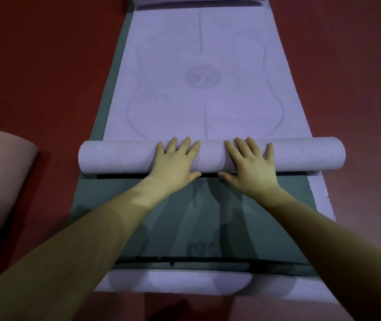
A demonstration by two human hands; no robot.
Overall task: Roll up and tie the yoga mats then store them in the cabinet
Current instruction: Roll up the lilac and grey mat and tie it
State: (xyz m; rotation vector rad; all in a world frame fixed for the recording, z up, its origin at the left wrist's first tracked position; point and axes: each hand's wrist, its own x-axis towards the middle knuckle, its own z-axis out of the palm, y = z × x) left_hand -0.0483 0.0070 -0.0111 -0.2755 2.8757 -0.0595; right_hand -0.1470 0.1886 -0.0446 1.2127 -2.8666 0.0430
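A lavender yoga mat [203,54] lies stretched away from me on the floor, printed with a round emblem and guide lines. Its near end is wound into a roll [115,157] lying across the view. My left hand [175,161] and my right hand [249,162] press flat on top of the roll side by side near its middle, fingers straight and spread. Under it lies a dark green mat [157,216], bare between the roll and me. Another lavender mat [185,282] shows beneath that at the near edge.
A pink rolled mat [2,172] bound with a dark strap lies on the red floor [34,77] at the left. The lavender mat's far end [198,1] curls up at the top. Red floor runs along both sides.
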